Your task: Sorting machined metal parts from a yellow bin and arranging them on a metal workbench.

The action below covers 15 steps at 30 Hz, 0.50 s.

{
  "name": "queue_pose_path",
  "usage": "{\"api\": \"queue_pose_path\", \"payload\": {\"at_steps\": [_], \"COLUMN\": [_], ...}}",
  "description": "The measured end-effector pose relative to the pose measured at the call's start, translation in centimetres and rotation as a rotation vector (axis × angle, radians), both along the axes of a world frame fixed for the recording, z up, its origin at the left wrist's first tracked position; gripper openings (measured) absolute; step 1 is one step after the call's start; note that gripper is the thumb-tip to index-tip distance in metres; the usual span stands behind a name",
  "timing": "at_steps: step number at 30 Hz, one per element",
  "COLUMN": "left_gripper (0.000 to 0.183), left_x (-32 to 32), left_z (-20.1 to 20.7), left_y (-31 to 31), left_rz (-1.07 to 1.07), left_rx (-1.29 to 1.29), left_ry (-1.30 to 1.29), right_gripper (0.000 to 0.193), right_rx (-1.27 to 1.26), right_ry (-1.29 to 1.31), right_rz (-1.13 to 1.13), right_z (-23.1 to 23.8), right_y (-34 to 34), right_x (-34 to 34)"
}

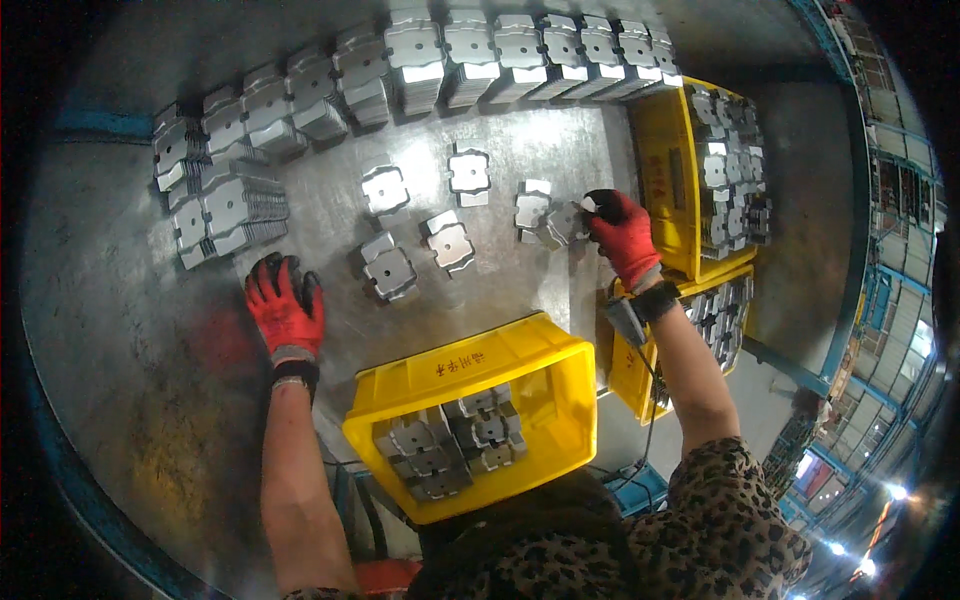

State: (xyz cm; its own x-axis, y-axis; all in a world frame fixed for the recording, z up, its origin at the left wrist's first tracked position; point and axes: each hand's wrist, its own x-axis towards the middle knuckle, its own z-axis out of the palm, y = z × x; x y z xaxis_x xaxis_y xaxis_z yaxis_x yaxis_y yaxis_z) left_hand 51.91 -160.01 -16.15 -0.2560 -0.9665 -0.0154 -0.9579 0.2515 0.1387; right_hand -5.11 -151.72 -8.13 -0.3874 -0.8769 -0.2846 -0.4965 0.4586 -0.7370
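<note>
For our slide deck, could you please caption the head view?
Red-gloved right hand grips a metal plate beside yellow bins; left hand rests flat on the steel table.

Both hands wear red knit gloves with dark, coated fingertips and grey-and-black cuffs: the left hand (286,312) and the right hand (624,238) match. A dark strap circles the right wrist, carrying a small grey device (possibly a sensor) with a thin cable trailing down the forearm. The short sleeves are leopard-print.
</note>
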Motion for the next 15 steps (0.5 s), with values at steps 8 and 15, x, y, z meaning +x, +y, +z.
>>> {"api": "queue_pose_path", "payload": {"at_steps": [8, 15], "left_gripper": [0.070, 0.073], "left_x": [0.9, 1.4], "left_z": [-0.9, -0.6], "left_y": [0.2, 0.4], "left_rz": [0.013, 0.020], "left_rx": [-0.032, -0.025], "left_ry": [-0.035, -0.041], "right_gripper": [0.034, 0.015], "right_rx": [0.006, 0.081], "right_ry": [-0.704, -0.694], "right_rz": [-0.504, -0.601], "right_z": [0.0, -1.0], "right_y": [0.9, 2.1], "right_x": [1.5, 4.4]}}
